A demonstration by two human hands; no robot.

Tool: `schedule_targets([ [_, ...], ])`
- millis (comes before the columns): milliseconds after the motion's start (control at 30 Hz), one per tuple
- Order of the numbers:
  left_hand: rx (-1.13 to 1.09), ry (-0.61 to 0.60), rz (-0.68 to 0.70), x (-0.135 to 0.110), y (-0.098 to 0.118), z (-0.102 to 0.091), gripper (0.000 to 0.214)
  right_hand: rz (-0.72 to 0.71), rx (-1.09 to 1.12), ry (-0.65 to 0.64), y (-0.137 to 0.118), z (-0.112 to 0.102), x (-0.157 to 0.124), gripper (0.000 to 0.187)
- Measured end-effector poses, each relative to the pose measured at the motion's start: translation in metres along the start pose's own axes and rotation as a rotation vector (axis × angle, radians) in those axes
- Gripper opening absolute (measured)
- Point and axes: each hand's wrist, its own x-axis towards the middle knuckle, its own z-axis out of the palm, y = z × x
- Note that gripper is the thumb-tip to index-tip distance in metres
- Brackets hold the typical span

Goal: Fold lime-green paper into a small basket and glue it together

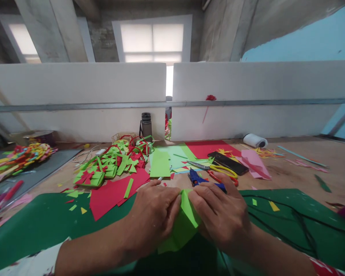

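A folded piece of light green paper [181, 230] is held between both hands above the dark green mat. My left hand [156, 209] pinches its upper left edge between thumb and fingers. On the other side, my right hand [222, 212] grips the paper's right edge, with part of the sheet hidden behind the fingers. Just beyond the right hand lies a blue glue gun [197, 178], partly covered by that hand. Scissors with yellow handles [222, 169] rest behind the glue gun. Red paper sheets [106, 197] lie beyond the left forearm.
A heap of green and red paper pieces [117, 159] sits at the back left, near a dark bottle [146, 124]. A black phone [228, 163], pink paper [255, 165] and a white roll [255, 140] lie to the right. A black cable [293, 209] crosses the green mat [66, 214].
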Motion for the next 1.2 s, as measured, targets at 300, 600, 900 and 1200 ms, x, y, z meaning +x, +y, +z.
schedule_targets([
  [300,-0.033,-0.084,0.017,-0.0031,0.0044,0.002,0.015,0.013,-0.007,0.002,0.0015,0.0007,0.0041,0.022],
  [600,-0.049,-0.062,-0.012,-0.0067,0.0064,0.0054,0.013,0.02,-0.026,-0.05,-0.001,0.0019,0.0039,0.019],
  [900,-0.064,-0.068,0.003,-0.0027,0.0052,0.0087,0.024,0.019,-0.081,-0.031,-0.0029,0.003,0.0024,0.021],
  [1200,-0.096,0.005,0.004,0.0006,-0.002,0.0001,0.02,-0.006,-0.099,-0.002,-0.0021,0.003,-0.001,0.018],
])
